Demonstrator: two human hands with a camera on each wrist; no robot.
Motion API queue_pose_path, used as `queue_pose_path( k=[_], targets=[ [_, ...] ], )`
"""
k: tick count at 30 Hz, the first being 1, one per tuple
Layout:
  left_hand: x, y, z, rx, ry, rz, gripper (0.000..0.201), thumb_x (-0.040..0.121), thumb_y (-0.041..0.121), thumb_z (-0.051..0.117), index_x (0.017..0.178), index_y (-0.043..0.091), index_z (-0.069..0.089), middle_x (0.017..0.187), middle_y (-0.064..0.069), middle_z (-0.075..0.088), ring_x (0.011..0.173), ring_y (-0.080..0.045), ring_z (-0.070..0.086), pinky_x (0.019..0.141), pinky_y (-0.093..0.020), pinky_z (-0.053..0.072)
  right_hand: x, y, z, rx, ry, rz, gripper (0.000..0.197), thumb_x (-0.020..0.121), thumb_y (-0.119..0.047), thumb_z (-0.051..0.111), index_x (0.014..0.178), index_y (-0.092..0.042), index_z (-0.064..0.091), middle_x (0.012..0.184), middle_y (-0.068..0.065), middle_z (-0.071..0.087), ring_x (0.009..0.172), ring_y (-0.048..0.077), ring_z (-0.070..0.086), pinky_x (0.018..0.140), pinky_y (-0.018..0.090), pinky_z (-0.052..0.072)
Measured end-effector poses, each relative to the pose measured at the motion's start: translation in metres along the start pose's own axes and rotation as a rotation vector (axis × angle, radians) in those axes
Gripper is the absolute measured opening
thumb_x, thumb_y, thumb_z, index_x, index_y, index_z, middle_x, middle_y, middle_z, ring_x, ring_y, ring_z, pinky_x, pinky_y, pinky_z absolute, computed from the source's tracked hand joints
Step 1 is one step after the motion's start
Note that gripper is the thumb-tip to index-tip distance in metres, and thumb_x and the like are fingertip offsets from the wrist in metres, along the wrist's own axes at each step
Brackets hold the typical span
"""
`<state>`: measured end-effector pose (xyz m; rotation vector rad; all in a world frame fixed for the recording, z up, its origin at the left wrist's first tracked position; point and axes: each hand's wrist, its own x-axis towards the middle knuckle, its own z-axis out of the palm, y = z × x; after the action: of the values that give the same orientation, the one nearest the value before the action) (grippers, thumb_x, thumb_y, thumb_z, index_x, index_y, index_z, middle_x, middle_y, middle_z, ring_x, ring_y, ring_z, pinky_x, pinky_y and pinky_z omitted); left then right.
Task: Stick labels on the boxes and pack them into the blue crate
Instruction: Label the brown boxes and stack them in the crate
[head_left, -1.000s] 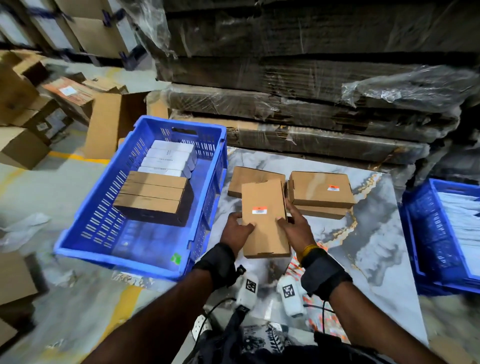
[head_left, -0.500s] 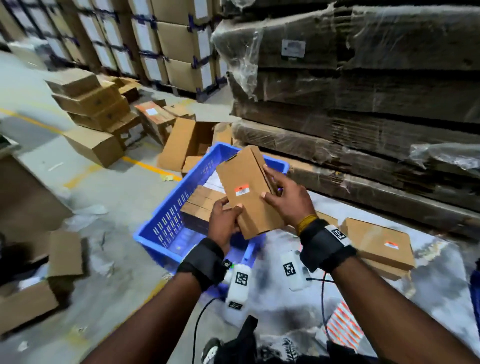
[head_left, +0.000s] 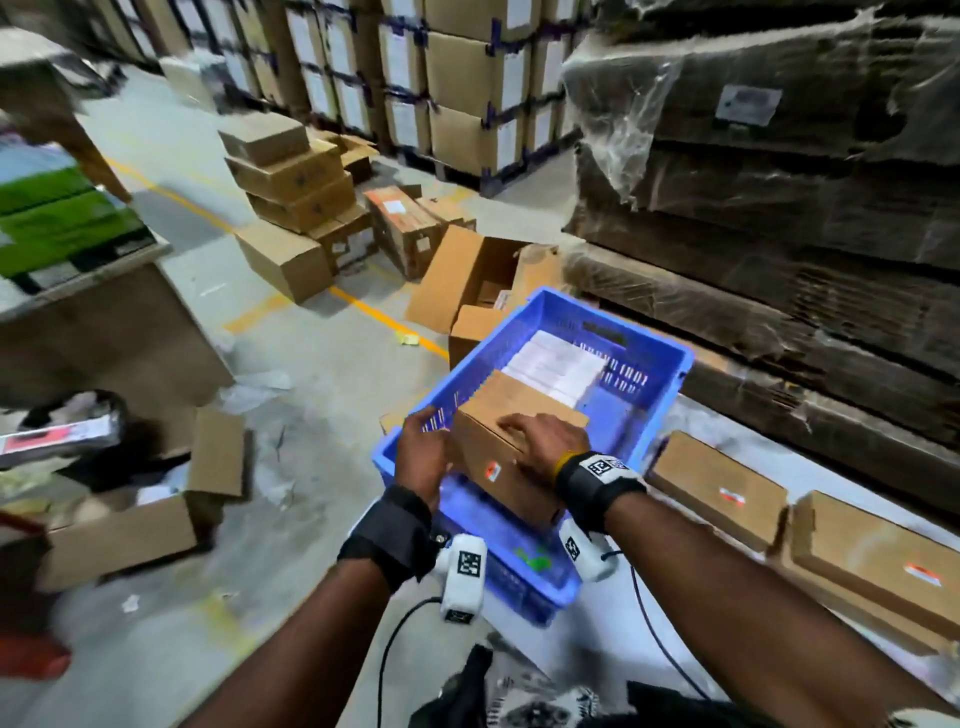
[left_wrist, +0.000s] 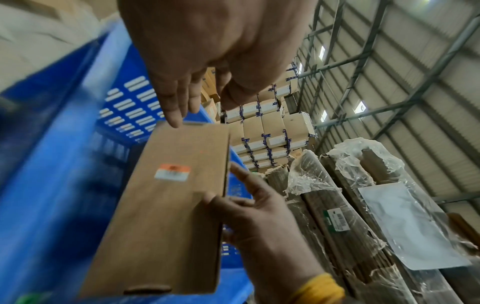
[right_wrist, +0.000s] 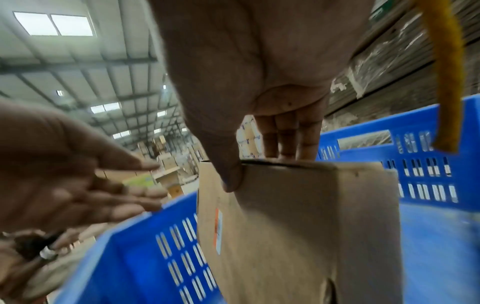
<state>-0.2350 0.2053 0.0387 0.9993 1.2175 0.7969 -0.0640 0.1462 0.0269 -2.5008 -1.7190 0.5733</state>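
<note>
Cardboard box (head_left: 506, 457) sits on edge over the near end of the blue crate (head_left: 670, 364), clamped in our right hand (head_left: 540, 447), thumb on the labelled face and fingers over the top edge. Its orange label (left_wrist: 172, 172) faces our left hand (head_left: 421, 457), which hangs beside the box with fingers straight, holding nothing. Brown and white boxes (head_left: 553, 371) fill the crate's far end.

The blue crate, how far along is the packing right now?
Done: the blue plastic crate already holds white boxes and brown cardboard boxes. In hand: the right hand grips a labelled brown cardboard box going into the crate, the left hand open beside it. Left: two labelled cardboard boxes on the table.
</note>
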Motion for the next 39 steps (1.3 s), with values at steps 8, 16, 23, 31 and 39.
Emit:
queue_pose_path(
  k=[8, 16, 23, 31, 39],
  targets=[
    [0.01, -0.016, -0.023, 0.145, -0.052, 0.01, 0.036, 0.092, -0.003, 0.044, 0.122, 0.014, 0.052, 0.071, -0.005, 0.049, 0.059, -0.015, 0.043, 0.055, -0.029, 0.041, 0.026, -0.018, 0.028, -0.07, -0.055, -0.018, 0.051, 0.086, -0.038, 0.06, 0.133, -0.033, 0.039, 0.12, 0.013, 0.054, 0.106, 0.035, 0.057, 0.08, 0.038, 0.042],
    [0.014, -0.019, -0.031, 0.227, -0.133, 0.06, 0.031, 0.091, 0.005, 0.05, 0.117, 0.019, 0.06, 0.079, 0.002, 0.053, 0.073, -0.016, 0.049, 0.072, -0.037, 0.047, 0.034, -0.038, 0.047, -0.204, -0.02, -0.045, 0.054, 0.082, -0.036, 0.066, 0.127, -0.022, 0.041, 0.121, 0.013, 0.045, 0.107, 0.033, 0.049, 0.068, 0.038, 0.04],
    [0.016, -0.024, -0.038, 0.262, -0.163, 0.052, 0.027, 0.092, 0.006, 0.05, 0.113, 0.018, 0.061, 0.075, 0.003, 0.053, 0.075, -0.017, 0.054, 0.084, -0.044, 0.053, 0.033, -0.045, 0.053, -0.261, 0.001, -0.002, 0.061, 0.08, -0.046, 0.068, 0.128, -0.024, 0.038, 0.12, 0.011, 0.048, 0.105, 0.03, 0.052, 0.066, 0.036, 0.039],
    [0.022, -0.017, -0.026, 0.321, -0.255, 0.012, 0.025, 0.092, 0.01, 0.053, 0.114, 0.02, 0.061, 0.084, 0.005, 0.056, 0.08, -0.013, 0.054, 0.079, -0.029, 0.045, 0.027, -0.043, 0.038, -0.21, -0.02, 0.045, 0.069, 0.077, -0.049, 0.072, 0.132, -0.026, 0.037, 0.123, 0.012, 0.045, 0.109, 0.033, 0.052, 0.077, 0.041, 0.045],
    [0.014, -0.008, 0.031, 0.487, -0.396, 0.055, 0.022, 0.084, 0.002, 0.054, 0.094, 0.019, 0.063, 0.105, -0.024, 0.068, 0.09, -0.038, 0.065, 0.083, -0.043, 0.052, -0.002, -0.015, 0.007, 0.022, 0.105, 0.196, 0.035, 0.088, -0.038, 0.06, 0.121, -0.027, 0.053, 0.124, 0.01, 0.047, 0.116, 0.032, 0.052, 0.09, 0.041, 0.043]
  ],
)
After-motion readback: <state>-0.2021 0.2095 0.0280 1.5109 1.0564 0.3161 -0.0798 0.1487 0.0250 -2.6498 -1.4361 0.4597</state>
